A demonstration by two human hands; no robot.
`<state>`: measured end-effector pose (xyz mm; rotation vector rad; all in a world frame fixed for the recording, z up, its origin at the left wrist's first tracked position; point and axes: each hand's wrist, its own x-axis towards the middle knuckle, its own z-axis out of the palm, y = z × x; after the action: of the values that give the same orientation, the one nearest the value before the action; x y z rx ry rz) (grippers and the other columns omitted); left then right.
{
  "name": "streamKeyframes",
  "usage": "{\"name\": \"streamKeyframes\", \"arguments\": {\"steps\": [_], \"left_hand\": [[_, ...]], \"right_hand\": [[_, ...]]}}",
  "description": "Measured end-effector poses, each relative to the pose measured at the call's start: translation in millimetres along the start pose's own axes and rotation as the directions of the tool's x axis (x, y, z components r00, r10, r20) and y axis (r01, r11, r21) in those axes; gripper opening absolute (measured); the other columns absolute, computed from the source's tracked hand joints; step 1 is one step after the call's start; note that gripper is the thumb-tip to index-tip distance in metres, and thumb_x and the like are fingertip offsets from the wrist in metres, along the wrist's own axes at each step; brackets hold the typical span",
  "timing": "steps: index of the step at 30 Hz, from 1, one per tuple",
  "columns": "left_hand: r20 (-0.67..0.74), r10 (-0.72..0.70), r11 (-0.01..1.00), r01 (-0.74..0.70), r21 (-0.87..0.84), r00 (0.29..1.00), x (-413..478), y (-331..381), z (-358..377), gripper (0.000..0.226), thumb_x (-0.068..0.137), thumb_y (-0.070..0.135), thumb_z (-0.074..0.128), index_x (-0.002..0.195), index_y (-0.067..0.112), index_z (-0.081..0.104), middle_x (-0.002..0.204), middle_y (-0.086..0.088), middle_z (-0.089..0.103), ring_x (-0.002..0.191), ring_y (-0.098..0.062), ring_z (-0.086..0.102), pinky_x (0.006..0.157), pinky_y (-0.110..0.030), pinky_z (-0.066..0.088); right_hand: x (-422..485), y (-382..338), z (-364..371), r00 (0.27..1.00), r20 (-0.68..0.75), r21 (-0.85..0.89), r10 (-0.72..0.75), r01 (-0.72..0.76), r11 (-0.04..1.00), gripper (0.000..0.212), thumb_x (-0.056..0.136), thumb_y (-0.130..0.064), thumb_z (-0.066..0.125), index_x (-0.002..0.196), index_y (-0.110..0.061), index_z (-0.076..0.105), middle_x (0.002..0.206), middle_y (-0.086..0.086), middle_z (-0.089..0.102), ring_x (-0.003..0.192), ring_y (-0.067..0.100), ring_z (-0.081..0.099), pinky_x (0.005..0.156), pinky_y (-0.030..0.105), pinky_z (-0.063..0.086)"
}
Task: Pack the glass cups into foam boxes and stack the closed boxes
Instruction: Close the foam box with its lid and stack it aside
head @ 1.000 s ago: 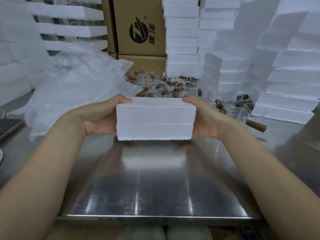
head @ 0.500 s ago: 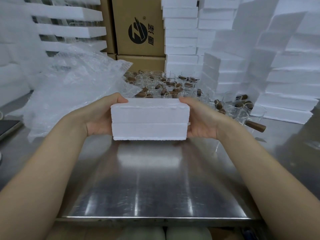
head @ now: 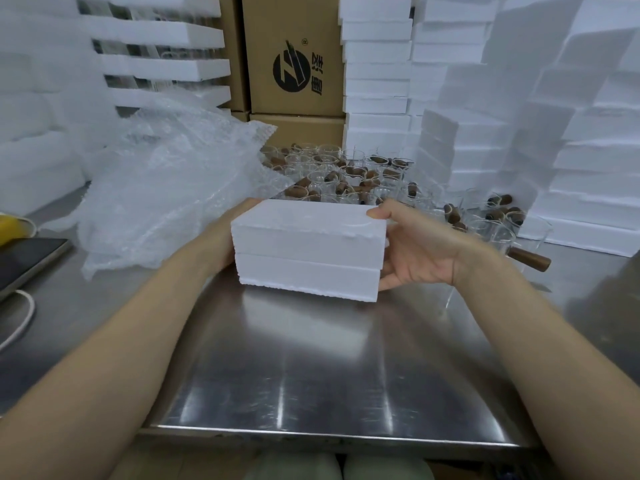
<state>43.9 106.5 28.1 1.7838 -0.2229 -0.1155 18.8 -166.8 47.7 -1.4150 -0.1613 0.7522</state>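
Note:
A closed white foam box (head: 306, 251), lid on base with a seam across its front, is held between both hands just above the steel table (head: 311, 368). My left hand (head: 225, 237) grips its left end and is mostly hidden behind the box. My right hand (head: 412, 247) clasps the right end, thumb on the top edge. The box is turned slightly, its right corner nearer me. Behind it stand several glass cups with brown wooden handles (head: 349, 178).
Crumpled bubble wrap (head: 166, 188) lies at the back left. Stacks of closed foam boxes (head: 554, 140) rise on the right and at the back (head: 375, 71). Cardboard cartons (head: 294, 57) stand behind. A dark tablet (head: 24, 258) lies at the left edge.
The box has shifted a little to the left and turned slightly. My left hand has slid further behind its left end. My right hand's fingers now spread along the right end.

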Motion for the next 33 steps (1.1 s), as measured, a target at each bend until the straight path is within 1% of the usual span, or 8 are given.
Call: {"name": "streamKeyframes", "arguments": {"steps": [4,7,12,15,17,22,27,33], "left_hand": [[-0.155,-0.023,0.999,0.03,0.043,0.988,8.8,0.7,-6.1,0.042,0.093,0.008,0.045,0.055,0.022,0.053,0.045,0.009,0.045,0.042,-0.01,0.041,0.041,-0.018,0.03],[-0.303,-0.21,0.941,0.109,-0.32,0.929,13.1,-3.7,-13.8,0.033,0.098,0.023,0.04,0.064,0.019,0.039,0.049,0.004,0.041,0.044,-0.012,0.041,0.043,-0.022,0.033],[-0.353,-0.248,0.95,0.156,-0.27,0.902,15.0,-5.8,-21.9,0.032,0.097,0.022,0.04,0.066,0.019,0.038,0.057,0.002,0.038,0.047,-0.012,0.039,0.046,-0.025,0.03],[-0.289,-0.139,0.989,0.119,-0.087,0.947,11.6,-1.3,-19.7,0.026,0.087,0.015,0.047,0.063,0.015,0.04,0.051,0.0,0.042,0.047,-0.018,0.04,0.048,-0.026,0.027],[-0.145,-0.191,0.965,0.159,-0.206,0.971,5.4,6.2,-23.2,0.021,0.086,0.028,0.048,0.072,0.013,0.052,0.063,-0.005,0.051,0.058,-0.024,0.051,0.052,-0.026,0.039],[0.342,-0.292,0.87,0.397,-0.294,0.893,-18.6,22.3,-30.2,0.075,0.06,0.083,0.059,0.109,0.028,0.073,0.116,-0.009,0.069,0.109,-0.033,0.065,0.09,-0.05,0.053],[0.261,-0.232,0.861,0.323,-0.394,0.937,-23.0,32.5,-9.6,0.046,0.074,0.049,0.063,0.112,0.024,0.064,0.097,-0.008,0.074,0.084,-0.026,0.072,0.066,-0.04,0.059],[0.24,-0.178,0.792,0.283,-0.541,0.954,-18.1,32.0,-19.7,0.036,0.077,0.041,0.061,0.106,0.024,0.073,0.107,-0.01,0.071,0.088,-0.029,0.071,0.074,-0.044,0.058]], "right_hand": [[3.6,3.0,7.5,0.999,-0.045,0.049,-0.007,0.009,0.999,0.05,0.083,-0.037,0.056,0.13,-0.018,0.051,0.097,0.006,0.069,0.091,0.032,0.07,0.081,0.054,0.055],[8.4,6.5,18.3,0.996,-0.09,0.07,-0.019,0.025,0.997,0.047,0.088,-0.035,0.054,0.133,-0.019,0.05,0.124,0.011,0.06,0.102,0.033,0.068,0.08,0.055,0.056],[12.7,8.5,25.9,0.994,-0.106,0.04,-0.042,0.046,0.998,0.042,0.088,-0.035,0.054,0.127,-0.022,0.054,0.102,0.004,0.068,0.091,0.027,0.07,0.084,0.055,0.055],[9.5,4.6,23.1,0.989,-0.124,0.04,-0.077,0.083,0.996,0.04,0.088,-0.037,0.052,0.125,-0.021,0.054,0.087,0.002,0.069,0.086,0.025,0.069,0.079,0.048,0.058],[6.1,-0.2,20.2,0.978,-0.165,0.072,-0.125,0.139,0.988,0.043,0.089,-0.039,0.049,0.125,-0.017,0.053,0.085,0.003,0.066,0.086,0.026,0.067,0.074,0.044,0.058],[-6.2,-9.5,15.5,0.95,-0.234,0.002,-0.207,0.214,0.977,0.053,0.092,-0.042,0.044,0.139,-0.017,0.047,0.118,0.011,0.055,0.099,0.029,0.058,0.07,0.034,0.054],[-10.7,-9.6,11.1,0.946,-0.256,-0.037,-0.197,0.194,0.98,0.051,0.094,-0.046,0.048,0.138,-0.019,0.048,0.136,0.017,0.055,0.121,0.035,0.056,0.098,0.047,0.047],[-14.1,-18.0,12.8,0.802,-0.452,-0.232,-0.392,0.318,0.919,0.041,0.096,-0.046,0.052,0.122,-0.016,0.061,0.115,0.011,0.066,0.087,0.024,0.072,0.079,0.037,0.059]]}}
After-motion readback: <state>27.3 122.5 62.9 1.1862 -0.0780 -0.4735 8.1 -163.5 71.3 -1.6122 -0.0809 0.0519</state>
